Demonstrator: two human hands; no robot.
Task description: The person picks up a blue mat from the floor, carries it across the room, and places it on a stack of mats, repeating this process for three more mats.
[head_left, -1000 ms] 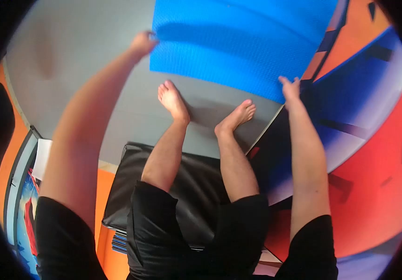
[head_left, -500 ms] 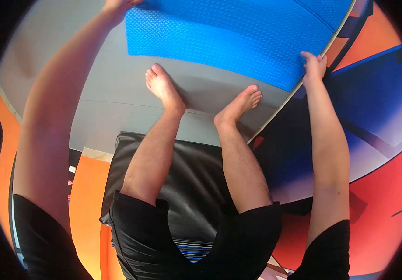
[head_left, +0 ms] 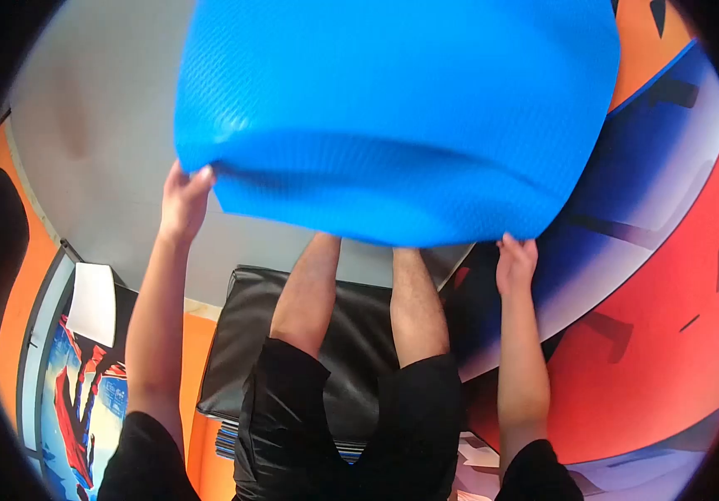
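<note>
A large blue textured mat (head_left: 393,92) is lifted and bowed in front of me, its near edge sagging between my hands. My left hand (head_left: 186,199) pinches its near left part, thumb on top. At the near right corner, my right hand (head_left: 516,260) grips the edge with bent fingers. The mat hides my feet; my bare shins (head_left: 305,292) show below it, over a black padded cushion (head_left: 234,351).
Grey floor (head_left: 100,150) spreads under and left of the mat. A curved wall with blue, red and orange graphics (head_left: 660,334) stands at the right. At the left are a white sheet-like panel (head_left: 92,305) and an orange wall.
The mat has come up off the grey floor and nearer to me, now covering my feet. Both hands have drawn back toward my body with its edge, and the view has shifted.
</note>
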